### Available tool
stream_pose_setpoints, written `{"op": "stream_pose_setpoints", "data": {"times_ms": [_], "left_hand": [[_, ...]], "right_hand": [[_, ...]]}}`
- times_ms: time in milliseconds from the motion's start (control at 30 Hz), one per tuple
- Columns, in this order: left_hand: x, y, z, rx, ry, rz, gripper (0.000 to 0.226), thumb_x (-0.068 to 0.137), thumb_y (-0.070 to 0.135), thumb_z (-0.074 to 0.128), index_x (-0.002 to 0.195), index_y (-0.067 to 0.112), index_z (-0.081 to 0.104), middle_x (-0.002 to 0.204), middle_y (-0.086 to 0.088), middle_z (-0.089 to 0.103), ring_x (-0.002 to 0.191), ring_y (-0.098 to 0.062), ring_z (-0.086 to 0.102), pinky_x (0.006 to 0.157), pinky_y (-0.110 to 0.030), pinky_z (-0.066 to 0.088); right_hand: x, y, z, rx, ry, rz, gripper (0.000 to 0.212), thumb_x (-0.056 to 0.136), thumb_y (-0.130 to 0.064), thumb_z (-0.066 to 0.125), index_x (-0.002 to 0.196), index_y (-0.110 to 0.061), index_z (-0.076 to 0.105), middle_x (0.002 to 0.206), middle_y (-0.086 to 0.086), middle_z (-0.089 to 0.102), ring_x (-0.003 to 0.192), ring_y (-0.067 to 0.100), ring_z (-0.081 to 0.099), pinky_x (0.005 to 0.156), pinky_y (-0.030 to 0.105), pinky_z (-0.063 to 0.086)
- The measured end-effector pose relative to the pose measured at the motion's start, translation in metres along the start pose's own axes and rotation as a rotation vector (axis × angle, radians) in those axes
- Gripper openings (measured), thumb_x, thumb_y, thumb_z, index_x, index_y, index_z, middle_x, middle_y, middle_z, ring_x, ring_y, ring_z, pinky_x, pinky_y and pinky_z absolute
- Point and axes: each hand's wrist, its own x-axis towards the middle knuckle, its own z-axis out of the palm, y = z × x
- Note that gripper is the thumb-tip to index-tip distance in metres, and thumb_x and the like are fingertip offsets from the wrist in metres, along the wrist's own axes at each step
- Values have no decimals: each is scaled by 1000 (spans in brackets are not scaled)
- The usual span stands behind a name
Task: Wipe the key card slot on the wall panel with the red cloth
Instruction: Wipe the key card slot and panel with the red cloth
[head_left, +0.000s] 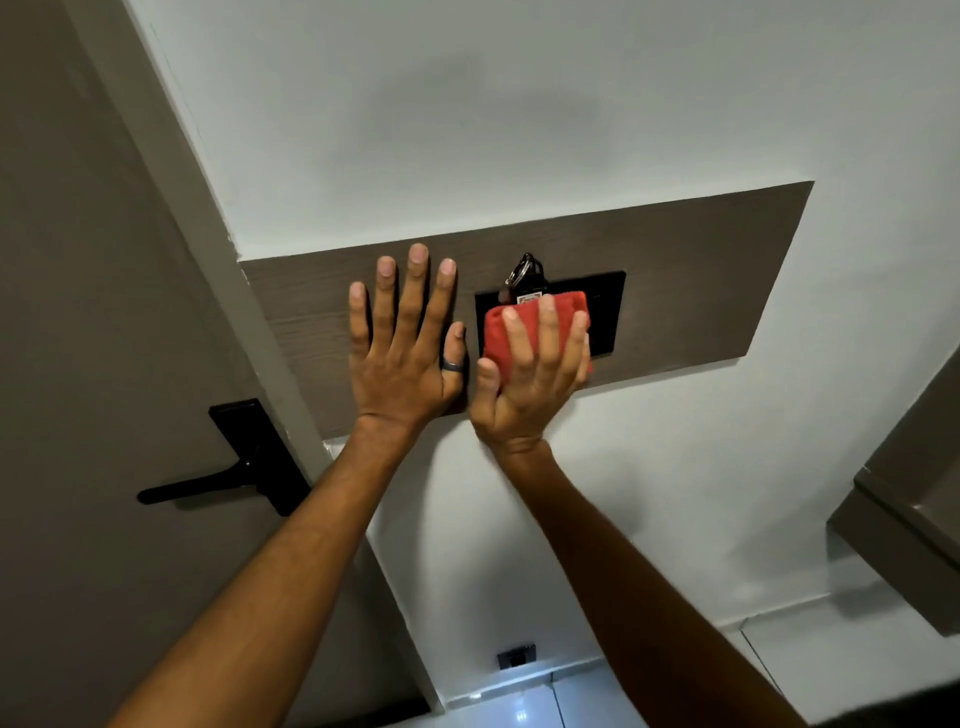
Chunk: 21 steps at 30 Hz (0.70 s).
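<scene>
The cloth (535, 332) is red — a plain, even red with no print. It lies against a black plate (608, 312) set in a grey-brown panel (701, 270) with a fine wood grain running along its length. At twelve o'clock from the cloth hangs a black key fob (530, 283) with a silvery ring and a small red-and-white label. The wall (467, 130) is plain white. At nine o'clock the door (78, 312) is flat taupe, its handle (208, 483) glossy black. The left hand (400, 353) wears a dark grey ring (451, 364). At six o'clock, low on the wall, sits a small black socket (516, 656) — the floor tiles (519, 706) below are pale, bluish white.
</scene>
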Motion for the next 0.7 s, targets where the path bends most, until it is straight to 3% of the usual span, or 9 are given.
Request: {"op": "stream_pose_setpoints", "data": {"times_ms": [100,233,267,367,400,533,633,700], "left_hand": [[-2,1,1,-5,9,4,61,107,38,42,163,19,27,166,-7,28,160,-25,2,130,-48,7],[-3,0,0,6,11,-10,60,106,38,43,162,19,31,164,-10,36,160,-25,2,129,-48,8],[-3,0,0,10,10,-10,60,106,38,43,162,19,32,164,-10,36,160,-25,2,129,-49,8],[-3,1,1,1,-1,-11,60,107,39,43,162,19,31,165,-9,35,160,-24,1,130,-48,7],[-3,2,2,1,4,-12,60,107,38,44,162,19,31,165,-9,36,160,-24,1,130,-48,6],[-2,-1,2,12,12,-15,60,107,38,43,163,19,31,163,-11,38,160,-24,0,130,-48,5],[-3,-1,2,23,6,-7,61,107,39,43,163,19,29,163,-10,38,160,-25,0,130,-48,4],[-4,-1,3,27,0,-12,61,107,39,43,163,18,29,164,-9,35,160,-25,0,129,-49,5]], "right_hand": [[0,25,-3,0,-57,-291,47,105,-49,36,146,-29,48,155,5,44,157,30,25,121,49,31],[10,7,-8,131,14,186,50,107,-47,31,141,-19,54,152,12,51,153,35,32,121,50,31],[5,1,-8,104,-4,127,49,107,-47,33,140,-19,56,152,11,52,152,37,34,121,51,31],[7,32,-7,-31,-86,-445,43,104,-46,42,138,-27,60,151,5,51,146,36,38,118,51,35],[11,41,-6,-26,-77,-456,43,103,-46,42,138,-28,59,150,4,52,146,35,38,116,51,36],[-3,6,0,39,-10,12,42,105,-46,37,140,-27,51,152,6,47,155,29,28,118,54,34],[-7,6,-2,97,-22,6,45,107,-45,32,142,-23,50,156,6,43,157,28,24,121,52,31],[7,11,-4,192,53,206,46,107,-40,32,139,-16,55,155,11,48,155,35,30,124,50,28]]}}
